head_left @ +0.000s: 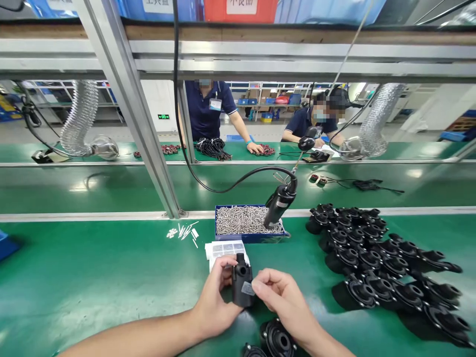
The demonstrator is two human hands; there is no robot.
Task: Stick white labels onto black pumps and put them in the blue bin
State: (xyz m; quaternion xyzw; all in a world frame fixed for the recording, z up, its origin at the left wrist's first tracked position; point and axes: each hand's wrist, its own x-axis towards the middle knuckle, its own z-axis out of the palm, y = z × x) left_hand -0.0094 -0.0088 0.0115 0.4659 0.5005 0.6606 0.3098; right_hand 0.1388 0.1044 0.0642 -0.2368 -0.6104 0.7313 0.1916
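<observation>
My left hand [217,295] grips the upright black plastic housing [242,280], its long axis vertical near the front edge of the table [92,277], while my right hand [277,297], the nearer to the grey label [247,288], pinches it against the housing's right face.

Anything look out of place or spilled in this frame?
Yes: a few loose screws and some small pale pieces lie scattered on the green bench surface, outside the blue screw tray, so they look like strays or a small spill.
</observation>
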